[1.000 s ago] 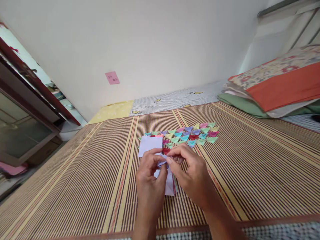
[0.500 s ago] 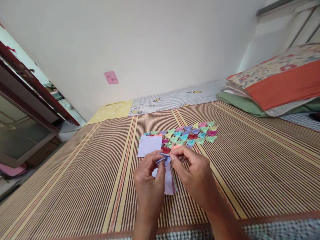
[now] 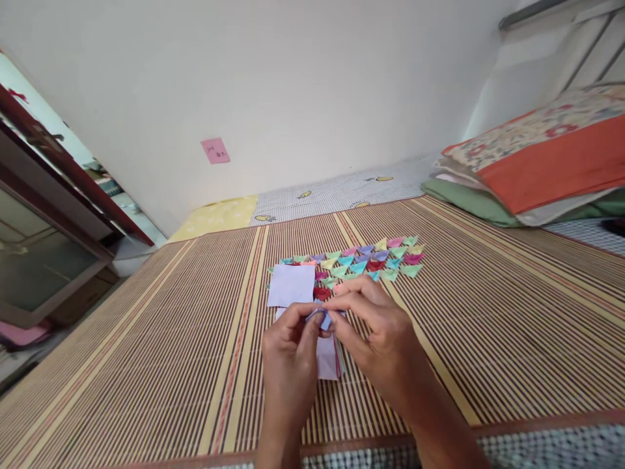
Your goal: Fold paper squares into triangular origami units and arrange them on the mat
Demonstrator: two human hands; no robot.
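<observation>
Between my two hands is a small folded piece of blue-purple paper [image 3: 325, 320], partly covered by fingers. My left hand [image 3: 291, 342] pinches its left side with thumb and forefinger. On its right side, the thumb and fingers of my right hand [image 3: 374, 319] are closed on the paper. Below and behind the hands lies a stack of coloured paper sheets [image 3: 328, 359], lavender on top. A square lavender sheet [image 3: 291, 285] lies just beyond my left hand. Farther off, several small folded paper boats [image 3: 360, 266] in many colours stand in rows.
A striped bamboo mat [image 3: 185, 352] covers the bed. Folded bedding [image 3: 547, 163] with an orange and floral top is piled at the right. A pink note [image 3: 215, 150] sticks to the white wall. A glass-fronted cabinet [image 3: 43, 260] stands at the left.
My right hand has closed in on the paper, its fingers now more over it. The folded paper sits slightly lower and is more covered. The boats and sheets stay in place.
</observation>
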